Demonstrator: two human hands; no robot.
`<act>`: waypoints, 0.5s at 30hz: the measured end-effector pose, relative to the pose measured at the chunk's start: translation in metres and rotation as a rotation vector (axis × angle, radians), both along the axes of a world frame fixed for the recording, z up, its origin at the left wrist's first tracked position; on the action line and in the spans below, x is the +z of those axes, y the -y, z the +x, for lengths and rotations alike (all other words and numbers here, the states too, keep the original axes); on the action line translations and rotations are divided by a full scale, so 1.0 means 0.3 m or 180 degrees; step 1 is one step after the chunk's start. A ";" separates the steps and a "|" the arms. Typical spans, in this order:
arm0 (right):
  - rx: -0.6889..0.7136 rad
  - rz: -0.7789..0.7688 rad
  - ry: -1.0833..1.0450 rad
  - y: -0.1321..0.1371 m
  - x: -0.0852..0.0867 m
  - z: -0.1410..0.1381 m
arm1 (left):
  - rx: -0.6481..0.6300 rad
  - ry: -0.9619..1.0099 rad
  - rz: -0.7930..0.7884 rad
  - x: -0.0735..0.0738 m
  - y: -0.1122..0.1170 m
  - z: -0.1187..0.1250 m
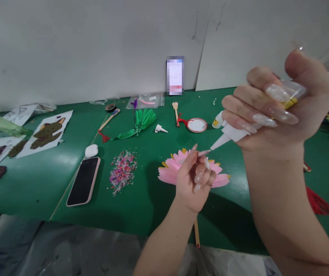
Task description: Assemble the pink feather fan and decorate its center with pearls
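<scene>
My left hand (195,182) pinches a small pink petal (204,153) between thumb and finger. Wrapped round an upturned glue bottle (230,133) with a long white nozzle, my right hand (268,101) holds it tilted downward. The nozzle's tip is at the petal's right end; whether they touch I cannot tell. Below and behind my left hand lies a fan of pink petals (167,175) with yellow tips, partly hidden by the hand. A wooden handle (197,234) shows under my left wrist.
Left on the green table (141,199) lie a phone (84,181), a white earbud case (91,151) and a pile of colourful bits (123,172). Behind are green petals (144,122), a white nozzle cap (160,129), a round white-faced piece (197,125) and an upright phone (175,76).
</scene>
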State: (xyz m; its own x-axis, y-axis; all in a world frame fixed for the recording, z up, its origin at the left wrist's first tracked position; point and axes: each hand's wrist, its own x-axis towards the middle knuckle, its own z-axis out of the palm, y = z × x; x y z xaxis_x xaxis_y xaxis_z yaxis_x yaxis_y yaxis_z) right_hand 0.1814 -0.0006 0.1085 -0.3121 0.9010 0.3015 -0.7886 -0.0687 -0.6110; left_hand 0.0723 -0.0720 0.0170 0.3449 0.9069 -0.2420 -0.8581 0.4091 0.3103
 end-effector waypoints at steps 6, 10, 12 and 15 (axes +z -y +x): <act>-0.0004 -0.0157 -0.0020 0.006 0.003 -0.006 | -0.0005 0.0020 -0.0034 0.000 0.001 0.002; -0.0027 -0.0205 -0.0043 0.010 0.004 -0.003 | 0.0005 0.0158 0.0029 -0.003 0.001 0.002; -0.0015 -0.0209 0.0000 0.012 0.005 -0.002 | 0.0005 0.0204 0.0030 -0.004 0.001 0.002; 0.0039 -0.0182 0.0073 0.017 0.007 -0.001 | -0.0007 0.0248 0.0005 -0.004 0.000 0.002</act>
State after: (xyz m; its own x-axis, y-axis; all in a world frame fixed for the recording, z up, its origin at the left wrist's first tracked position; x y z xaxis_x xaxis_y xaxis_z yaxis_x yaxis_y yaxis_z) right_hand 0.1812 -0.0057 0.1105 -0.3296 0.9125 0.2423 -0.7733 -0.1136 -0.6238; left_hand 0.0729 -0.0720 0.0159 0.3647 0.9065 -0.2128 -0.8787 0.4107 0.2433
